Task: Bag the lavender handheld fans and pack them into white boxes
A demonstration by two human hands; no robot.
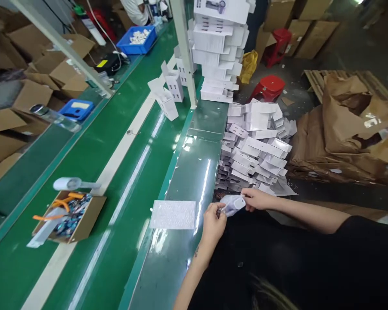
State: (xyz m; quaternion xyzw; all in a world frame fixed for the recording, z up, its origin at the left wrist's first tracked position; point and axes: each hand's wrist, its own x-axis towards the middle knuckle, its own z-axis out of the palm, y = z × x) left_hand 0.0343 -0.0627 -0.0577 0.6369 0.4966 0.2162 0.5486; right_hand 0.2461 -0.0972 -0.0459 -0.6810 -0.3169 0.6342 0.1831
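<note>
Held just past edge of tabletop [190, 172], near bubble wrap [172, 214] | pinched between left grip [215, 218] and right grip [254, 199], at opposite ends: bagged device [233, 206] | probably light, stiff under soft, slippery film, perhaps fragile | best taken by solid body, not loose film.

The wrapper [231, 206] looks plastic, the tabletop [189, 176] smooth and glossy

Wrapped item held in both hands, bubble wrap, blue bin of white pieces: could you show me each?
Wrapped item [233, 206]: head view, middle of its wrapped body.
Bubble wrap [172, 215]: head view, middle of its upper face.
Blue bin [131, 49]: head view, its near wall.
</note>
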